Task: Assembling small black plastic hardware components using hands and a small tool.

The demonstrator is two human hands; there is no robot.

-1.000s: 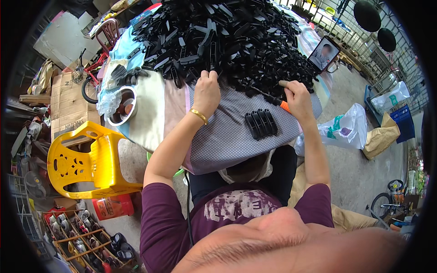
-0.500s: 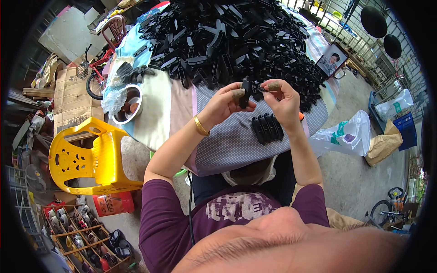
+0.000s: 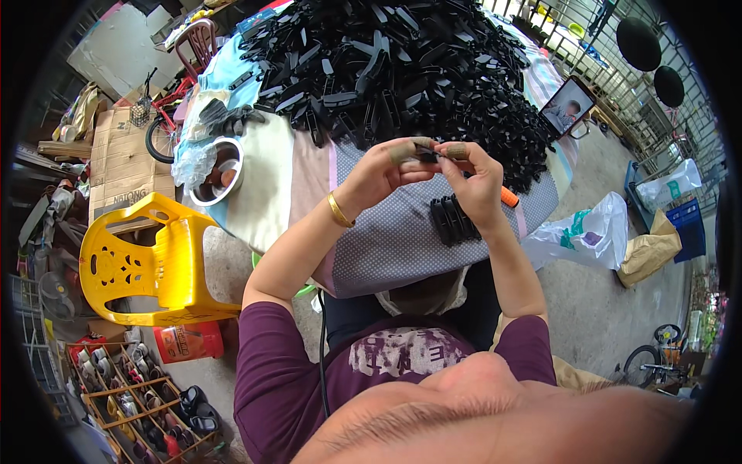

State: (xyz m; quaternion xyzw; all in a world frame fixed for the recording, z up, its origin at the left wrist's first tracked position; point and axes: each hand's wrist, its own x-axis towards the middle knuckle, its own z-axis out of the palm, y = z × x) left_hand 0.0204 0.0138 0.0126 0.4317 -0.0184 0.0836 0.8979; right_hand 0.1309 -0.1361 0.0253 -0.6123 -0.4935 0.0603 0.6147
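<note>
Both left hand (image 3: 376,173) and right hand (image 3: 481,184), curled, pinch a small black part (image 3: 430,158), presumably for steadiness, near the far black heap (image 3: 386,73).

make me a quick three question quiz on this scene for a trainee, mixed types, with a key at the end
1. Multiple choice: which wrist wears the gold-coloured bracelet?
A) right
B) left
C) both

2. True or false: the orange handle lies to the right of the cluster of black pieces near the front of the table.

3. Fill in the colour: the fingers of the left hand and right hand meet around a small ____ part, mostly hidden by them.

Key: 1. B; 2. true; 3. black
</note>
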